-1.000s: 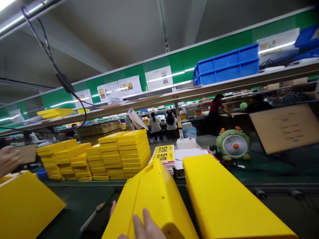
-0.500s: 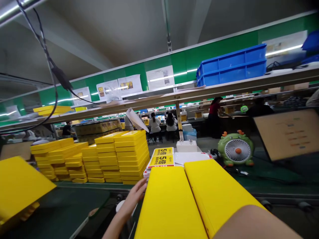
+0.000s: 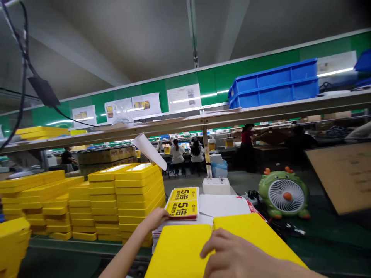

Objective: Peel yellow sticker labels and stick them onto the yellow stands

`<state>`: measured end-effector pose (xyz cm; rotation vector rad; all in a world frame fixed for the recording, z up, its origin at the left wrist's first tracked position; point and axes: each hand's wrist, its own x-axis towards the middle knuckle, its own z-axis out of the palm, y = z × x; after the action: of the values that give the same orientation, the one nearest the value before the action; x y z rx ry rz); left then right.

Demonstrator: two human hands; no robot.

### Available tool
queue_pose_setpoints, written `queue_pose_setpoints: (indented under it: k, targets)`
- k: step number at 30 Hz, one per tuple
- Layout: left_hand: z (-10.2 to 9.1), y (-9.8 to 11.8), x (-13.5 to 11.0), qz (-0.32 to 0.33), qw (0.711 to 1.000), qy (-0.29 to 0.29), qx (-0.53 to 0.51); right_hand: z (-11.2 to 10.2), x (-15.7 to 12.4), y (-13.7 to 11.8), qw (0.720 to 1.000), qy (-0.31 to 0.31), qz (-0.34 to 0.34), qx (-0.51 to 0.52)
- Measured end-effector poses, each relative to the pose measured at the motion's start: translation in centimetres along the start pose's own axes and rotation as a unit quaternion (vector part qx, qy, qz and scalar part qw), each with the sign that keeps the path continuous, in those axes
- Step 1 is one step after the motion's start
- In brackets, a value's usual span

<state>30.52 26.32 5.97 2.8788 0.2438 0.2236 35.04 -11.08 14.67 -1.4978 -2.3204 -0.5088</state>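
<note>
I have two yellow trays (image 3: 185, 251) lying side by side at the bench's near edge, my right hand (image 3: 232, 255) flat and open on them, my left hand (image 3: 155, 218) fingering the leaflets (image 3: 182, 202) just beyond, none lifted yet.

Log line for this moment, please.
left hand: touching label stack | right hand: resting on yellow trays | fan: right, behind

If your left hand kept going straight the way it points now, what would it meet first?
Probably the stack of yellow printed cards: the left hand already reaches its near-left edge, though whether they touch is unclear.
</note>
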Motion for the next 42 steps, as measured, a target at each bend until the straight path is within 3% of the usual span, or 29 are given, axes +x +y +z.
queue_pose_setpoints:
  k: [2, 3, 4, 5, 7, 9, 11, 13, 16, 20, 22, 26, 33, 38, 42]
  targets:
    - [-1.0, 0.2, 1.0, -0.005, 1.0, 0.003, 0.015, 0.7, 0.3, 2.0, 0.992, -0.019, 0.095, 0.085]
    - [-1.5, 0.4, 1.5, -0.017, 1.0, 0.011, 0.023, 1.4, 0.6, 2.9, 0.972, 0.002, 0.169, 0.161]
    - [-1.8, 0.7, 2.1, -0.034, 0.999, 0.023, 0.032, 2.4, 1.0, 3.9, 0.934, 0.041, 0.25, 0.251]
    - [-2.1, 1.2, 2.7, -0.054, 0.997, 0.04, 0.04, 3.5, 1.6, 4.8, 0.879, 0.083, 0.322, 0.342]
    - [-2.2, 2.3, 4.0, -0.084, 0.993, 0.069, 0.049, 5.9, 3.0, 7.1, 0.75, 0.137, 0.426, 0.487]
    - [-2.0, 3.6, 5.1, -0.087, 0.993, 0.073, 0.039, 8.1, 4.4, 9.5, 0.659, 0.148, 0.491, 0.551]
    - [-1.5, 4.9, 5.9, -0.073, 0.996, 0.057, 0.02, 9.8, 5.6, 11.6, 0.602, 0.153, 0.539, 0.569]
    - [-1.0, 6.3, 6.4, -0.061, 0.997, 0.055, 0.002, 11.2, 6.2, 13.3, 0.556, 0.157, 0.57, 0.584]
    - [-0.5, 8.7, 6.6, -0.047, 0.993, 0.104, -0.034, 12.8, 6.5, 14.7, 0.512, 0.168, 0.581, 0.61]
    - [-0.2, 10.9, 6.0, 0.036, 0.983, 0.1, -0.148, 13.6, 6.4, 15.5, 0.489, 0.252, 0.549, 0.629]
    - [0.0, 10.8, 5.7, 0.061, 0.97, 0.095, -0.215, 13.4, 6.3, 15.7, 0.48, 0.304, 0.537, 0.624]
    - [0.6, 9.2, 5.5, 0.043, 0.943, 0.133, -0.303, 12.8, 6.0, 15.9, 0.47, 0.371, 0.506, 0.621]
    - [1.9, 9.4, 5.7, 0.061, 0.91, 0.14, -0.385, 13.0, 6.0, 15.1, 0.484, 0.37, 0.494, 0.621]
    - [1.1, 10.5, 5.1, 0.015, 0.917, 0.175, -0.358, 13.3, 6.0, 15.5, 0.496, 0.378, 0.493, 0.607]
    - [1.0, 11.1, 4.9, -0.039, 0.912, 0.182, -0.364, 13.6, 6.0, 15.6, 0.531, 0.37, 0.49, 0.584]
